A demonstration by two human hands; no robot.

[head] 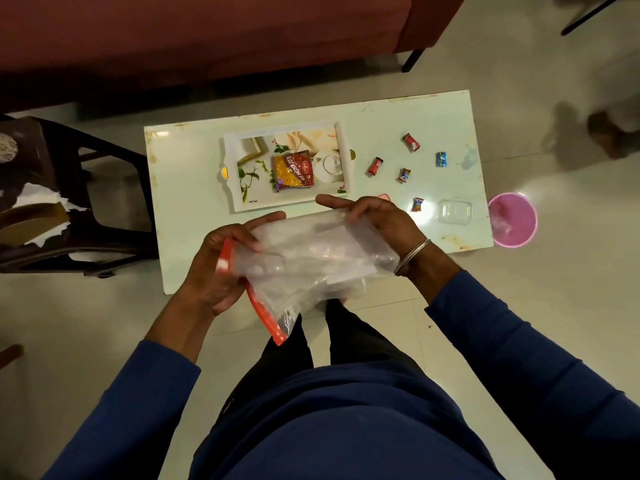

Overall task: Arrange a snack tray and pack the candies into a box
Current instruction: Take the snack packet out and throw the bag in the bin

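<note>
A clear plastic zip bag (311, 258) with a red seal strip hangs between both hands above the near edge of the low white table (180, 209). My left hand (221, 268) grips the bag at its red strip end. My right hand (377, 216) holds the other end, fingers stretched over it. On the table lies a white patterned tray (235, 202) with a red and yellow snack packet (293, 171) on it. Several wrapped candies (374, 166) are scattered to the tray's right. A small clear plastic box (454, 211) sits at the table's right front corner.
A pink bucket (512, 219) stands on the floor right of the table. A dark chair (69, 202) with papers is at the left. A maroon sofa (207, 36) runs behind the table. Someone's foot (606, 133) shows at the far right.
</note>
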